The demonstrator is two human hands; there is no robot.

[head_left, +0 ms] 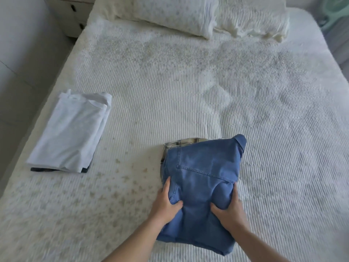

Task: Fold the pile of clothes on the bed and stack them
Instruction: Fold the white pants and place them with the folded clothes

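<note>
White ribbed bedding covers the bed (188, 82), pillows (170, 14) at its head partly cut off. Folded blue jeans (200, 178) lie near the foot, left hand (166, 203) and right hand (229, 210) each gripping an edge, fingers hidden underneath. Well left, a folded white shirt (69, 133) tops a dark, mostly hidden garment (37, 169).

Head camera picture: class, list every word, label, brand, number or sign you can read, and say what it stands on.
None can be read.
Folded blue denim jeans, held by the left hand and right hand: no legible label.
Folded white shirt: no print visible.
White textured bedspread: only a faint pattern.
</note>
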